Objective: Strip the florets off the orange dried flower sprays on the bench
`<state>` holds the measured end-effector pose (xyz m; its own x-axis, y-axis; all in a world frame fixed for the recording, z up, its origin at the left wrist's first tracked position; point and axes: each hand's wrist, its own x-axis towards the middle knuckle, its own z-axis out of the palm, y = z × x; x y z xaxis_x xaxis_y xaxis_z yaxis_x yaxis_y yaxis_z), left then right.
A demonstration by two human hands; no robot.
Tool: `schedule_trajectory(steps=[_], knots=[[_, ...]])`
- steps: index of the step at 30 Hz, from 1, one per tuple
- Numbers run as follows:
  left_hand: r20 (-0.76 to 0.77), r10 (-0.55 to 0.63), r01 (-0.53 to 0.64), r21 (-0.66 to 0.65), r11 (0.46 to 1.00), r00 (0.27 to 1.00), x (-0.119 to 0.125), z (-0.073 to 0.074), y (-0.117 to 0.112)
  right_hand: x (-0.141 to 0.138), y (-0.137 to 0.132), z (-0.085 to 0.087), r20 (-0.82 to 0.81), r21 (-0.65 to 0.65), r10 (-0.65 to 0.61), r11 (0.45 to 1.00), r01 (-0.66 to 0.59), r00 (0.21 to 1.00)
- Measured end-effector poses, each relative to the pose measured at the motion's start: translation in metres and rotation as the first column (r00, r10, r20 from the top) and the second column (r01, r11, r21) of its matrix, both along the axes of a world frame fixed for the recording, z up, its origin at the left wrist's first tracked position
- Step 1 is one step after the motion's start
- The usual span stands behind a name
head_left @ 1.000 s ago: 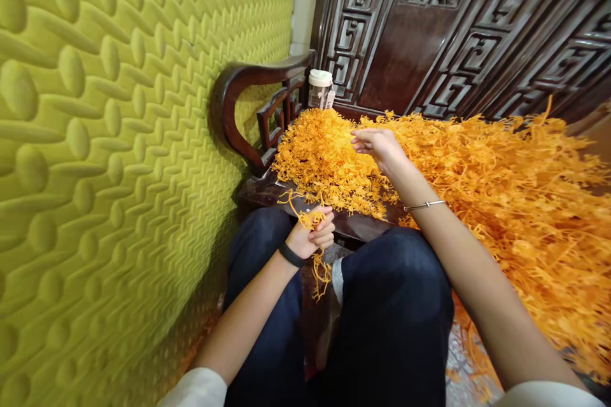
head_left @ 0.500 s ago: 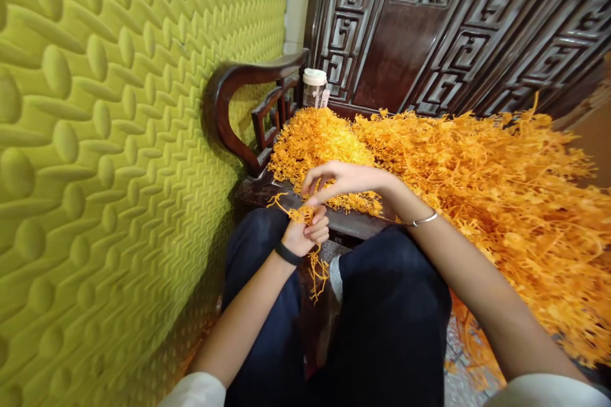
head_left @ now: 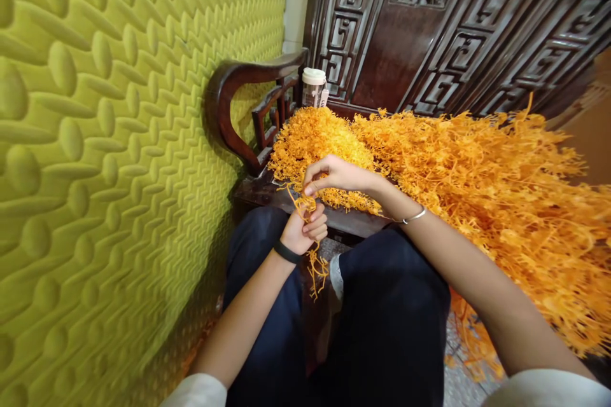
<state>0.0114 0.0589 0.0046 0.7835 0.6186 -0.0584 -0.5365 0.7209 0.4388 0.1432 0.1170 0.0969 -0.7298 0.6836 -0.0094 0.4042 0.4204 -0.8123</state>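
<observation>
My left hand [head_left: 305, 229] is closed around a thin orange artificial plant sprig [head_left: 317, 270]; its branching stems hang below the fist and stick out above it. Just over that fist, my right hand [head_left: 330, 175] pinches with thumb and forefinger at the sprig's upper strands. Whether a separate small piece is between those fingertips is too small to tell. Behind both hands lies a dense heap of orange artificial foliage [head_left: 319, 140] on the dark wooden bench seat [head_left: 258, 194].
A larger pile of orange sprays [head_left: 506, 203] spreads along the bench to the right. A lidded clear cup [head_left: 314, 87] stands by the curved wooden armrest [head_left: 222, 102]. The carved bench back [head_left: 401, 51] rises behind, and a yellow-green textured wall [head_left: 119, 140] is at the left.
My right hand has lowered its wrist slightly and brought its thumb and forefinger together at the sprig's top. My left hand stays nearly in place, holding the sprig.
</observation>
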Motion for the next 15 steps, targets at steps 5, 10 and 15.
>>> schedule_trajectory(steps=[5, 10, 15], knots=[[-0.024, 0.001, -0.001, -0.023, 1.000, 1.000, -0.001, 0.003, 0.001, 0.005, 0.005, 0.000, -0.025, 0.209, -0.248, 0.946, 0.248, 0.968], [-0.021, 0.013, -0.014, -0.032, 0.999, 1.000, -0.002, 0.008, 0.004, 0.003, 0.005, -0.002, -0.029, 0.374, -0.405, 0.843, 0.386, 0.914], [-0.010, 0.030, -0.031, -0.081, 0.996, 0.999, -0.005, 0.012, 0.008, -0.008, 0.002, -0.002, -0.100, 0.443, -0.518, 0.741, 0.505, 0.849]])
